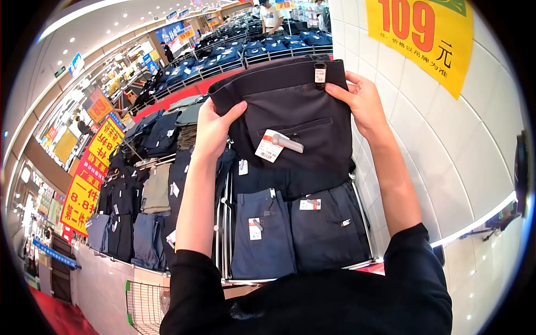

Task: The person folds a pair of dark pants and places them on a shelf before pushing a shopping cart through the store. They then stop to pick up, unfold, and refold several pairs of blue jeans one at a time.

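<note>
A pair of dark trousers [296, 114] is held up by the waistband in front of me, above a metal rack. My left hand [215, 125] is closed on the left end of the waistband, thumb in front. My right hand [360, 100] grips the other end, its thumb beside a black clip with a small size sticker [320, 76]. A white and red price tag [269, 146] and a grey security tag [290, 144] hang near the back pocket. Below lie folded navy trousers [262, 229] and folded black trousers [329, 234], both with tags.
More folded trousers [156, 187] fill the racks to the left, beside yellow and red sale signs [84, 195]. A tiled wall [441, 156] with a yellow price sign [421, 39] stands close on the right. A shopping cart [146, 304] is at lower left. Another person [272, 18] stands behind the far tables.
</note>
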`<state>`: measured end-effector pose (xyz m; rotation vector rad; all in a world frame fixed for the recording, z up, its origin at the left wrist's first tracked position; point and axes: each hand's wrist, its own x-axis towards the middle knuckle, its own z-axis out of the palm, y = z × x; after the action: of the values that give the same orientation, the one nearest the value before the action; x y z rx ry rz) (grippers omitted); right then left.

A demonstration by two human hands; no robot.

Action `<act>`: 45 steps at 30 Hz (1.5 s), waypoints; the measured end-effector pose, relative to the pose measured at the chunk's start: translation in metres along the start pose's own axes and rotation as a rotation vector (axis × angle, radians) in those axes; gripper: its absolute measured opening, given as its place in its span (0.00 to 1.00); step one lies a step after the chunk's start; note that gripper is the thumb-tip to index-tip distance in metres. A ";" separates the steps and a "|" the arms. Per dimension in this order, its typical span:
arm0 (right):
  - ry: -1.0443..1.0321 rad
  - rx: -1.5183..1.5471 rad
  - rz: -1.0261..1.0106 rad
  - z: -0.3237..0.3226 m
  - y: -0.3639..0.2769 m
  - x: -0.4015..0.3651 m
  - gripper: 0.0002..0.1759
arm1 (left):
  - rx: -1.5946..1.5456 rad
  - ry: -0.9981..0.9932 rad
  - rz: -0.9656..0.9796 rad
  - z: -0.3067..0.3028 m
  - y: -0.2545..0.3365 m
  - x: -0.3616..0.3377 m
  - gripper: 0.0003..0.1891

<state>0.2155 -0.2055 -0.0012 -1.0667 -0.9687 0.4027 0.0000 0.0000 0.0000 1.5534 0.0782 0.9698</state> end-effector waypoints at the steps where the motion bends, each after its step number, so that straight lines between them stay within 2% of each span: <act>1: 0.015 0.001 -0.016 0.000 0.003 -0.003 0.24 | 0.012 0.013 -0.004 0.001 -0.002 -0.003 0.20; 3: 0.030 -0.005 -0.088 0.001 -0.006 -0.001 0.23 | 0.052 0.043 0.024 0.001 0.001 -0.001 0.20; 9: 0.029 0.026 0.049 -0.001 -0.002 -0.004 0.24 | 0.062 0.008 -0.040 0.000 -0.010 -0.005 0.19; 10: 0.062 0.017 0.012 0.002 -0.001 -0.008 0.20 | 0.068 0.016 -0.035 0.002 -0.010 -0.005 0.18; 21: 0.061 -0.076 -0.005 -0.001 0.015 0.001 0.20 | 0.139 0.025 0.007 -0.005 -0.024 -0.001 0.16; 24: 0.074 -0.074 -0.008 0.000 0.022 0.002 0.20 | 0.308 0.035 0.030 -0.006 -0.026 -0.001 0.17; 29: 0.059 -0.031 -0.002 0.002 0.023 -0.001 0.20 | 0.223 0.027 -0.015 -0.006 -0.023 -0.005 0.17; 32: 0.026 -0.006 -0.009 -0.001 0.026 0.006 0.21 | 0.222 0.055 0.041 -0.004 -0.019 -0.004 0.16; 37: 0.028 0.003 0.038 0.001 0.034 0.012 0.21 | 0.203 0.064 -0.038 -0.009 -0.027 -0.002 0.15; 40: 0.011 -0.063 0.046 0.005 0.030 0.012 0.30 | 0.196 0.094 -0.062 -0.012 -0.032 -0.002 0.13; 43: 0.013 -0.106 0.035 0.008 0.029 0.016 0.31 | 0.189 0.115 -0.063 -0.015 -0.034 -0.001 0.13; 45: 0.024 -0.114 0.042 0.009 0.028 0.012 0.29 | 0.218 0.126 -0.009 -0.014 -0.031 -0.004 0.13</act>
<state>0.2192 -0.1796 -0.0193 -1.1941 -0.9579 0.3715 0.0036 0.0165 -0.0297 1.6869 0.2881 1.0795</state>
